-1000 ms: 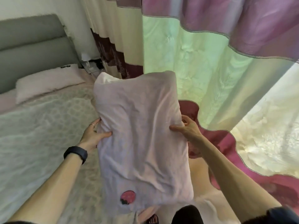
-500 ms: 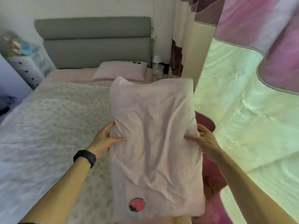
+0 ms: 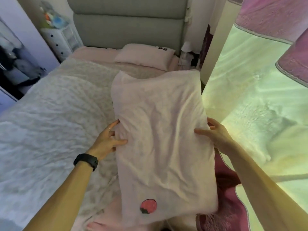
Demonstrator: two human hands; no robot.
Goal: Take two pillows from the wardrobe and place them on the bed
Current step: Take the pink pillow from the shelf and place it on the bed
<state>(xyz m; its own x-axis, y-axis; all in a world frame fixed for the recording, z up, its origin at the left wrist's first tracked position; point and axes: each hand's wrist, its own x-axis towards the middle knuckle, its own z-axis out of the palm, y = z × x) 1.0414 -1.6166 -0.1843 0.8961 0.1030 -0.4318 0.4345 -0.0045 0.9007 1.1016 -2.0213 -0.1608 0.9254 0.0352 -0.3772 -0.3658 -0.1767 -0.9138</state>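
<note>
A grey headboard point(image 3: 130, 29) rises at the far end of the bed point(image 3: 50, 130), and a pink pillow point(image 3: 143, 57) lies flat just below it. A white drawer unit point(image 3: 58, 42) stands at the bed's far left corner. A green and pink curtain point(image 3: 250, 97) hangs along the bed's right side. Nothing lies on the quilt between the person and the headboard.

Both arms reach forward over the bed's near end. The left hand point(image 3: 106, 140), above a black wristband point(image 3: 86, 161), and the right hand point(image 3: 215, 134) each grip one long edge of the held pillow point(image 3: 163, 139), with the thumb on its front face and the fingers curled behind. The pillow hangs upright between them above the bed, and its strawberry patch point(image 3: 148, 206) sits low.
</note>
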